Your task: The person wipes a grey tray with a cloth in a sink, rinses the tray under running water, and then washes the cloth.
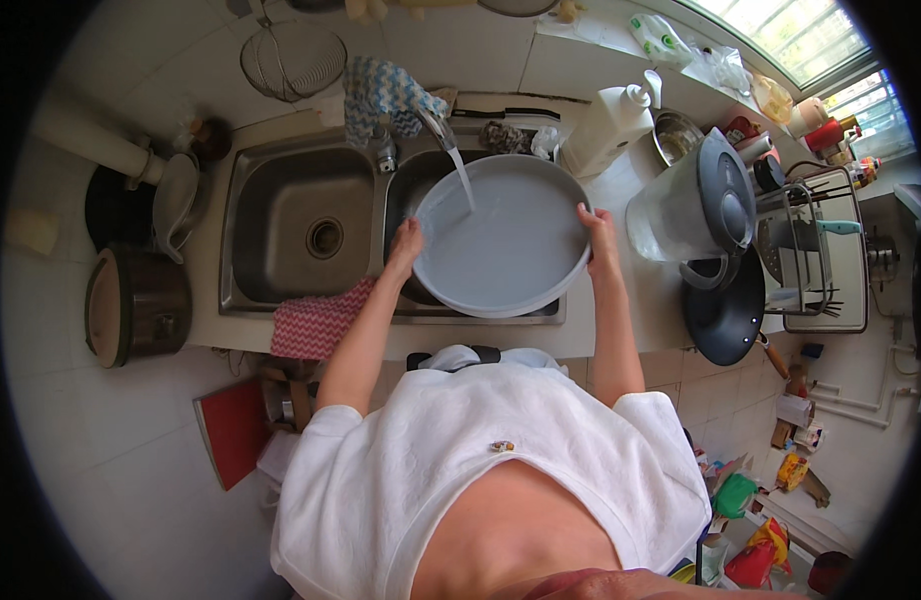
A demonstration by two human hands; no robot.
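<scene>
A large round grey basin [517,244] is held over the right bowl of a stainless steel double sink [303,161]. My left hand [406,246] grips its left rim, and my right hand [601,238] has hold of the opposite rim, thumb on top. From the faucet [436,129] a stream of water [463,178] falls into the basin's left part. How deep the water in it stands is hard to tell. The basin covers most of the right bowl. A blue-and-white zigzag cloth [385,90] drapes over the faucet.
A red-and-white cloth [318,321] hangs over the sink's front edge. Behind the basin lie a black-handled knife [509,114] and a white pump bottle [609,127]. To the right stand a water filter pitcher [685,202], a black wok [723,315] and a metal rack [802,247]. A rice cooker [139,306] is at left.
</scene>
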